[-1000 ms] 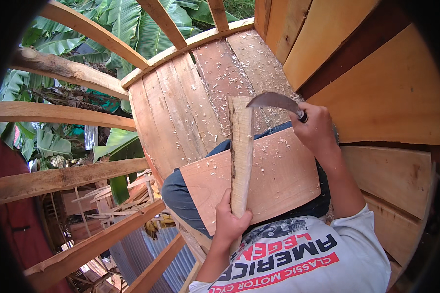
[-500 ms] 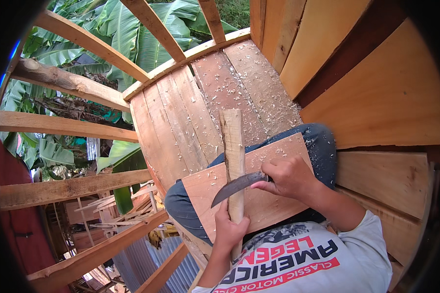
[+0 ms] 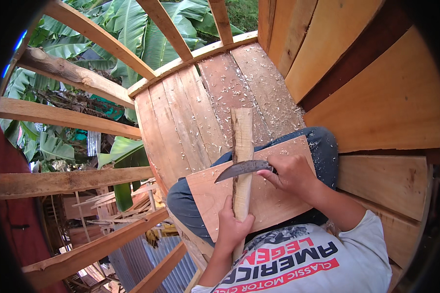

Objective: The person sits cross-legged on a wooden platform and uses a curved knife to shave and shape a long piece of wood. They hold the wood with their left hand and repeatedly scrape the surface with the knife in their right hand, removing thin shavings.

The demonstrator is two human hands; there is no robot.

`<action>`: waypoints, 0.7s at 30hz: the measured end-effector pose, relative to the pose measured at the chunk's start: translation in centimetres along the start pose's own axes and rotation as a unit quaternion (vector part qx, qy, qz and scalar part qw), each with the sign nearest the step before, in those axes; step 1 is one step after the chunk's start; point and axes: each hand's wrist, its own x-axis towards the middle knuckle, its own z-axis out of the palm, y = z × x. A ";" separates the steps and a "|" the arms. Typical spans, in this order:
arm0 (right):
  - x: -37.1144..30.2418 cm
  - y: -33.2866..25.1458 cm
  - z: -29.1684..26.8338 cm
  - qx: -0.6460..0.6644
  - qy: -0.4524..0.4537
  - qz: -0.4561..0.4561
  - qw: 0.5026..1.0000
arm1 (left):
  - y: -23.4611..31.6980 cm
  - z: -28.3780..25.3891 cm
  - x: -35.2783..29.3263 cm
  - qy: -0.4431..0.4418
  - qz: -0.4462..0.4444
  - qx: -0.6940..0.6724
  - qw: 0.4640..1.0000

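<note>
A curved, dark-bladed knife is in my right hand, its fingers wrapped round the handle, which they mostly hide. The blade lies across a long strip of wood, its tip pointing left past the strip's edge. My left hand grips the lower part of that strip, thumb on its right side. The strip has a pale face and a dark, rough left edge. Under it, a flat wooden board rests across my lap.
Curled shavings litter the plank floor ahead and cling to my trousers. Wooden rails enclose the left side, with banana leaves beyond. A plank wall rises close on the right.
The knife has moved up along the strip of wood, away from my left hand. In the picture, the strip and my left hand have shifted slightly right, and the strip's dark edge shows more.
</note>
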 end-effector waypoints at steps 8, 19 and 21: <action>-0.1 1.0 -0.2 0.010 -0.029 -0.064 0.997 | 0.0 0.1 0.3 -0.014 -0.006 0.002 1.000; 1.9 2.0 -1.8 -0.011 -0.003 0.000 1.000 | -0.3 -0.3 0.0 -0.023 -0.010 0.009 1.000; 1.5 1.9 -1.6 0.032 -0.009 0.062 0.998 | -0.4 0.1 -0.1 -0.021 0.003 -0.003 1.000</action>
